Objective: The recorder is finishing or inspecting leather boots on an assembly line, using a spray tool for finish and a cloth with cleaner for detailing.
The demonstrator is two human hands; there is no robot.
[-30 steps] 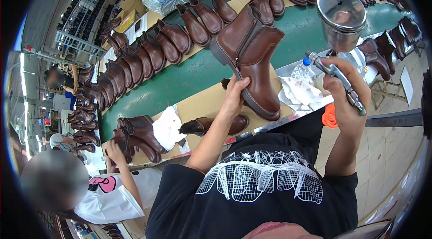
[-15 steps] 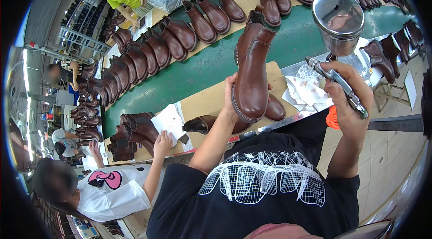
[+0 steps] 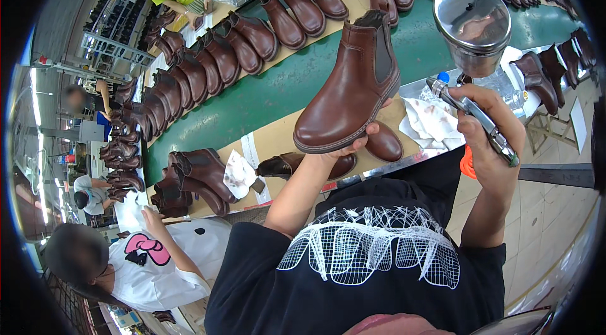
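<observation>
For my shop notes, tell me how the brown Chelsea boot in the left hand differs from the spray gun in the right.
The Chelsea boot is smooth brown with a dark side panel; the spray gun is shiny silver with a large cup.
The left hand supports the Chelsea boot from beneath; the right hand curls around the spray gun.
Both are held one-handed.

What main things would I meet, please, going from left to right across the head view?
A co-worker's hand → a white cloth → the brown boot in the left hand → the spray gun in the right hand → a white panel.
</observation>
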